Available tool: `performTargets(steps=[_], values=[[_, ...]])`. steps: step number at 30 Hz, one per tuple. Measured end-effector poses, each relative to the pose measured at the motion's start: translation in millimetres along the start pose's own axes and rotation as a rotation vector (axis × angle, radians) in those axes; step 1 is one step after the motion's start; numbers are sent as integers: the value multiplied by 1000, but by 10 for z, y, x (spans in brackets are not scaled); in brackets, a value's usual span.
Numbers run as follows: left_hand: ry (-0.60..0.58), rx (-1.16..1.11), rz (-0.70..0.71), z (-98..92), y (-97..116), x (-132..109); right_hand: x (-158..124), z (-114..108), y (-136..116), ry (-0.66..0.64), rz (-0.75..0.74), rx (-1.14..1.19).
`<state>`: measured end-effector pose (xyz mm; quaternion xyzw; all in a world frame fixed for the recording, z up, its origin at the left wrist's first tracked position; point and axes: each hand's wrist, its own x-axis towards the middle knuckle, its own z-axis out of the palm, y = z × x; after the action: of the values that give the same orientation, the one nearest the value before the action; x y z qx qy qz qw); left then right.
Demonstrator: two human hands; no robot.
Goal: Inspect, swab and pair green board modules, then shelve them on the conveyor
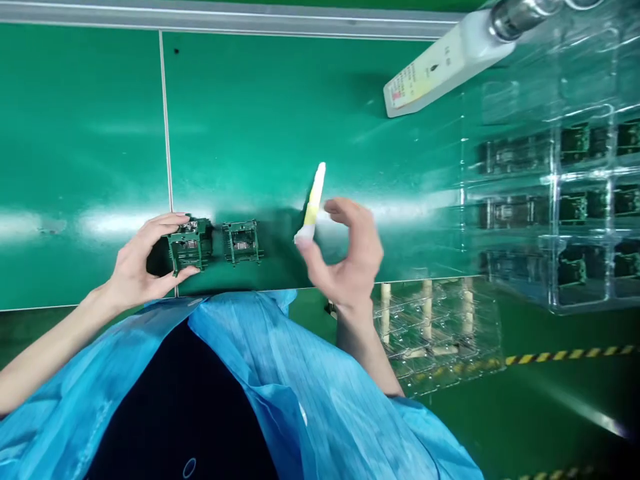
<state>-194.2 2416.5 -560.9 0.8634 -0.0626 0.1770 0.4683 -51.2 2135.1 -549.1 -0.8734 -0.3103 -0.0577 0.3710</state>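
On the left, my left hand grips a small green circuit-board assembly, fingers on its far edge and thumb on the near one. A second, similar green assembly lies just to its right. My right hand is slightly blurred, with thumb and fingers apart in a C shape. Beside it is a slim white-and-yellow pen-like stick, its far end slanting right. The thumb tip is at the stick's near end; whether it touches cannot be made out.
A white plastic bottle with a metal top stands at the back right of the green table. Stacked clear plastic trays hold several green assemblies at the right. Below the table edge is another clear tray stack.
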Motion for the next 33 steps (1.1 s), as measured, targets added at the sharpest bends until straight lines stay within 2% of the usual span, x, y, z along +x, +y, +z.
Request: performTargets(steps=[2,5,8,13,18,21,24,26,29,33], values=[[7,7,-11,-5,21,-10,-9,13,107,72,142,-180],[3,19,-33,-15,38,-32,1,52,204,-41,268,-349],[5,24,-52,-20,22,-68,41,40,199,-122,323,-367],[42,2,-23,-5,-51,-110,157,10,164,-163,386,-370],[74,4,-20,2,-35,-103,158,-36,241,-125,347,-354],[72,2,-38,-19,90,-86,7,-190,263,-27,337,-268],[47,15,-57,-48,256,-49,-214,-410,187,122,295,-68],[19,10,-42,-59,338,-20,-336,-547,52,162,245,105],[-8,-6,-43,-66,394,5,-417,-663,-241,60,167,254],[1,-49,-125,-70,405,-4,-392,-576,-526,-126,0,296]])
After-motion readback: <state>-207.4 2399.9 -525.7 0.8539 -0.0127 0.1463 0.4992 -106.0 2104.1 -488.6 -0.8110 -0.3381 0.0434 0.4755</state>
